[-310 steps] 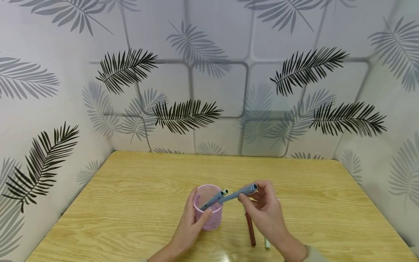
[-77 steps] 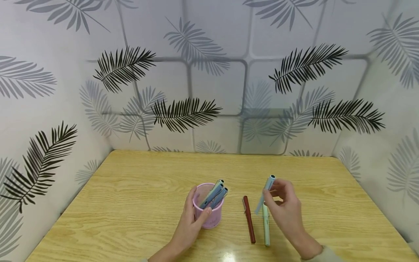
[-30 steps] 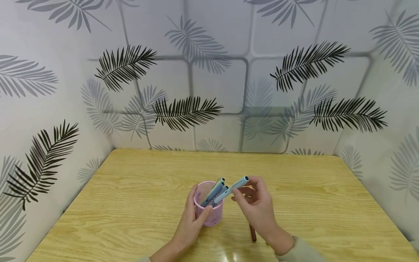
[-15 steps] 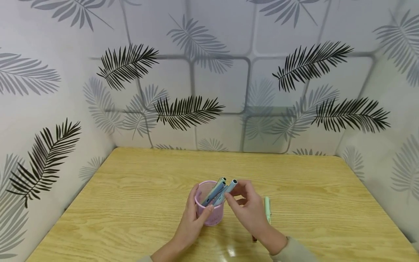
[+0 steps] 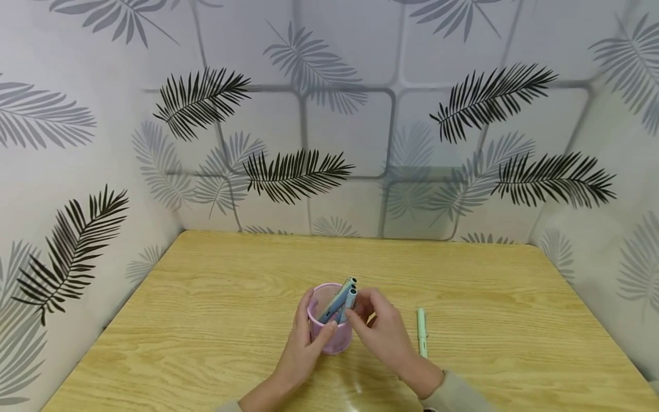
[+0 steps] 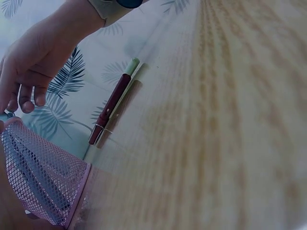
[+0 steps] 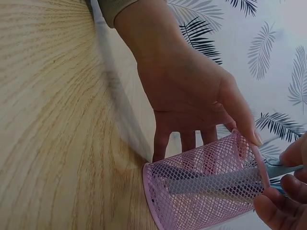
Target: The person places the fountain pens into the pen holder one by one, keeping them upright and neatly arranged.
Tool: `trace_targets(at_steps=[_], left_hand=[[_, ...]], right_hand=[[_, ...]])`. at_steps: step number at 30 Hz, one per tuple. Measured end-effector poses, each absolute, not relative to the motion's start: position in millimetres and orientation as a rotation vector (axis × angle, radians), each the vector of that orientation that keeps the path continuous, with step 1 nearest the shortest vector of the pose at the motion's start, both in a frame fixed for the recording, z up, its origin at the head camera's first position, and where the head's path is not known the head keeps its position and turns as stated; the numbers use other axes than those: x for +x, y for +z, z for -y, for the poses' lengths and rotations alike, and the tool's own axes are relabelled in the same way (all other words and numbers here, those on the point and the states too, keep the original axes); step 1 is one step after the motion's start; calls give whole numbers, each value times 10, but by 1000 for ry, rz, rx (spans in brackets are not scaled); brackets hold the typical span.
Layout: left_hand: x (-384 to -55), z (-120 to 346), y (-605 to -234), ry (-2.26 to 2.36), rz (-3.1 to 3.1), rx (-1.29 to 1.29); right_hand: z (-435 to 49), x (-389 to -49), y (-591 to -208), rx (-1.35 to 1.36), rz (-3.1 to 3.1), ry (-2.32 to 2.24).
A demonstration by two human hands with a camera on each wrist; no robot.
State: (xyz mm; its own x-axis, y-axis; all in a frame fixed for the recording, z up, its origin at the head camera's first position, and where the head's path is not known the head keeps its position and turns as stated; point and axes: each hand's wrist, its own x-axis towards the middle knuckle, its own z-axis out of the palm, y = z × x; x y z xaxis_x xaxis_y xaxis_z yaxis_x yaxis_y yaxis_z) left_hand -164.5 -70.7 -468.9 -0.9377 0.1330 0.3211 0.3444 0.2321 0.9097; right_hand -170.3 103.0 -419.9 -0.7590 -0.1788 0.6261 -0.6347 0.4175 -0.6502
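Note:
My left hand (image 5: 304,355) grips a pink mesh pen cup (image 5: 337,343) that stands on the table, its thumb near the rim. Several blue and greenish pens (image 5: 333,305) lean inside, capped ends sticking up to the right. At the cup's right rim my right hand (image 5: 385,337) pinches a light blue pen (image 5: 348,304), whose lower part is down in the cup. Through the mesh (image 7: 211,167) in the right wrist view, pen barrels (image 7: 216,182) show inside. In the left wrist view, the right hand's fingers (image 6: 29,91) hang over the rim.
A light green pen (image 5: 421,331) lies on the wooden table (image 5: 216,320), right of my right hand. The left wrist view shows a maroon pen (image 6: 112,103) beside it, nearly hidden by my right arm in the head view. Leaf-patterned walls (image 5: 350,212) enclose the table's back and sides.
My right hand took the light blue pen from above the table to the cup, lowered it in and tilted it more upright. Earlier a darker blue pen went in. The left hand kept its hold.

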Motion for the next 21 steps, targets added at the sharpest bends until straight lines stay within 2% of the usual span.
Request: trace_targets(at_steps=[9, 17, 21], left_hand=[[-1625, 696, -4645, -1791, 2344, -442], [-1467, 669, -4329, -1820, 2316, -462], [-1460, 665, -4318, -1830, 2312, -456]], right_hand=[[-1021, -1692, -4228, 655, 2307, 1299], [-1070, -1674, -4246, 634, 2309, 1331], [-1107, -1664, -4267, 653, 2286, 1314]])
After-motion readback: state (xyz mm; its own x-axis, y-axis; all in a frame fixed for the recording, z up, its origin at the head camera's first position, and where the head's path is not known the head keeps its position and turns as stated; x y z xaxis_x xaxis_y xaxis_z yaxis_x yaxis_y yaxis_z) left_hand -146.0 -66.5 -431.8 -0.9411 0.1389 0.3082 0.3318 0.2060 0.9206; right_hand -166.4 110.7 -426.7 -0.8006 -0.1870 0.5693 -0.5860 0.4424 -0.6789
